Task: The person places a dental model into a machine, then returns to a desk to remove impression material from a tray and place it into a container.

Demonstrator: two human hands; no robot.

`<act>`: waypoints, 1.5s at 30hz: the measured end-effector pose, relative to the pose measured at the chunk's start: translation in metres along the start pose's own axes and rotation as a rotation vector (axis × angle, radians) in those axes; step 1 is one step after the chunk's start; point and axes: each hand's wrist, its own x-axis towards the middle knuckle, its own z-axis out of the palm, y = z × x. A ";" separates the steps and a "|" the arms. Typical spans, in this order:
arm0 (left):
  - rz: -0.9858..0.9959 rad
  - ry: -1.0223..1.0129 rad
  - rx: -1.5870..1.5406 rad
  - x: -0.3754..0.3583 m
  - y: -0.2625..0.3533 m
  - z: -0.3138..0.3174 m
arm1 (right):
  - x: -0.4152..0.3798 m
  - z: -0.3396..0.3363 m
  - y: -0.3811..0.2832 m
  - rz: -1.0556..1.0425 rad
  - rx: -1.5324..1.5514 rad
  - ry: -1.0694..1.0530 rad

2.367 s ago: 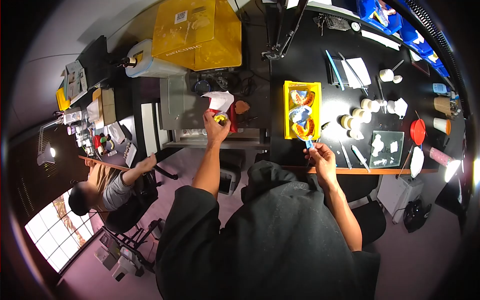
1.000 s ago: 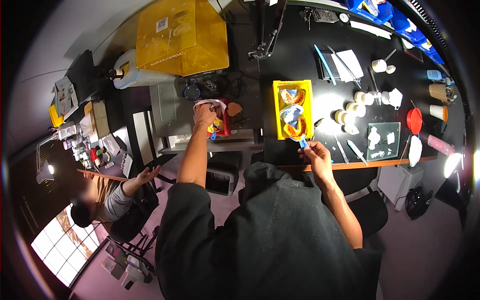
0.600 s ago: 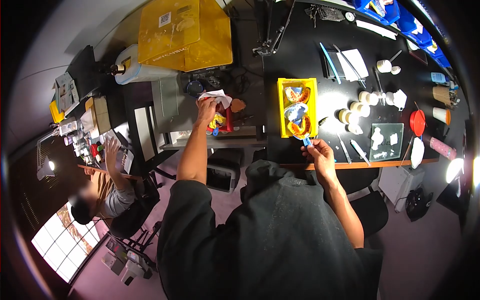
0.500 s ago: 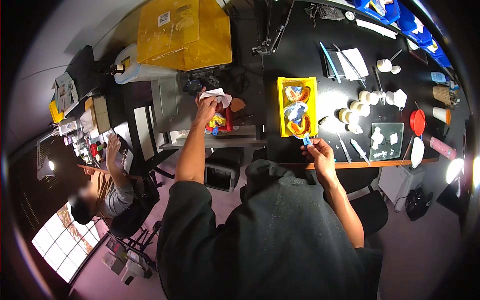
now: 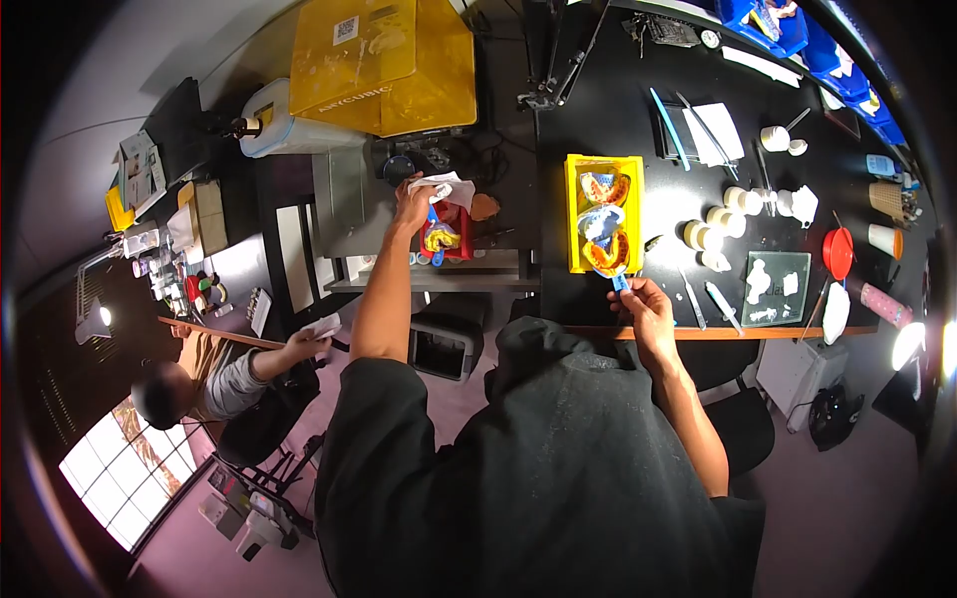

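My right hand (image 5: pixel 650 311) is closed on the blue handle of a dental impression tray (image 5: pixel 608 254) filled with orange material. This tray lies over the near end of a yellow bin (image 5: pixel 573 214). Further back in the bin are another orange-filled impression tray (image 5: pixel 604 187) and a whitish-blue piece (image 5: pixel 601 221). To the left, my left hand (image 5: pixel 412 206) is closed at a crumpled white paper sheet (image 5: pixel 454 187), over a red bin (image 5: pixel 461 249). A blue-and-yellow impression tray (image 5: pixel 442 236) sits in the red bin; my fingertips are partly hidden.
Right of the yellow bin lie several pale round pieces (image 5: pixel 703 236), a glass plate (image 5: pixel 777 289), a red bowl (image 5: pixel 836 253) and hand tools (image 5: pixel 723 304). A yellow box (image 5: pixel 384 75) stands at the back left. A co-worker (image 5: pixel 214 384) sits at the far left.
Both my hands keep nearly the same places while the view shifts slightly. The co-worker's arm has swung from their desk toward me, with a pale item in the hand.
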 end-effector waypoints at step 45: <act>-0.672 0.751 -0.869 -0.240 -0.069 -0.019 | -0.013 0.005 0.003 -0.109 0.075 -0.129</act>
